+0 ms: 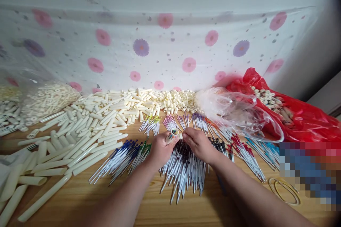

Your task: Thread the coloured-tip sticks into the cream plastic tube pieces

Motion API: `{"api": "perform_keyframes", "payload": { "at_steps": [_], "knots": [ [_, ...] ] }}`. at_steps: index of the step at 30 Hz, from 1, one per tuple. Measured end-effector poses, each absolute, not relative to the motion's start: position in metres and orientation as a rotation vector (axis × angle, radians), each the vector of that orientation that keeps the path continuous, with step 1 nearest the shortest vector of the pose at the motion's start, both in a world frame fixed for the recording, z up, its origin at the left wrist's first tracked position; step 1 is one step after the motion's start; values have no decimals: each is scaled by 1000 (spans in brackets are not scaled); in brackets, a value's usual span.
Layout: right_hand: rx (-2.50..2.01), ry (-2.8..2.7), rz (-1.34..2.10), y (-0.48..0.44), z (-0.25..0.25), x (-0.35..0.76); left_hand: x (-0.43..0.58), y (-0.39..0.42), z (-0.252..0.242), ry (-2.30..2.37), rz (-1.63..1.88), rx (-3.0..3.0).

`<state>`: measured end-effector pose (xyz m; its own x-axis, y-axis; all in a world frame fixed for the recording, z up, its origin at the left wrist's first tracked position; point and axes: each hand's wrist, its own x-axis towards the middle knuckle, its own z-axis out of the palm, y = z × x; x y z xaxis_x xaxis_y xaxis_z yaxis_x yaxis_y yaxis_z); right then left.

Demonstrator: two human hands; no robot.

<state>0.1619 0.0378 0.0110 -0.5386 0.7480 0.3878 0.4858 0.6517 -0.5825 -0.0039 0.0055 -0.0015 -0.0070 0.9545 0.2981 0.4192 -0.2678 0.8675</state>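
Between the fingers of my left hand (160,150) is a cream multicolour pen part (174,132), its round open end facing up with coloured bits inside. My right hand (199,145) is closed just beside it, pinching a small cream plastic piece (180,136) at the pen part's side. Below both hands lies a fan of white pen refills with dark tips (183,173). Blue-tipped refills (117,159) and green-tipped refills (140,154) are left of my left hand. Black-tipped refills (220,145) and red-tipped refills (249,159) lie beyond my right forearm.
Cream pen tubes (87,142) heap across the table's left side, with small cream slotted parts (179,101) behind. A clear plastic bag (231,110) and a red bag (306,120) holding cream parts stand right. Light-blue-tipped refills (262,152) and a yellowish loop (285,191) lie at right.
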Motion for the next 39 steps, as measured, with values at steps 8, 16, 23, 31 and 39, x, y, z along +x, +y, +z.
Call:
{"api": "perform_keyframes", "payload": {
  "at_steps": [8, 16, 23, 31, 39],
  "knots": [
    [-810, -2397, 271, 37, 25, 172, -10, 4, 6, 1282, 1126, 1616],
    [-714, -2583, -20, 37, 23, 174, -17, 10, 3, 1282, 859, 1637],
    [-788, -2436, 482, 37, 24, 173, -13, 4, 12, 1337, 944, 2045],
    [-952, -2293, 384, 38, 15, 168, -8, 9, 4, 1472, 1148, 2043],
    [-702, -1982, 332, 33, 30, 177, -11, 14, -6, 1330, 1262, 1873]
  ]
}}
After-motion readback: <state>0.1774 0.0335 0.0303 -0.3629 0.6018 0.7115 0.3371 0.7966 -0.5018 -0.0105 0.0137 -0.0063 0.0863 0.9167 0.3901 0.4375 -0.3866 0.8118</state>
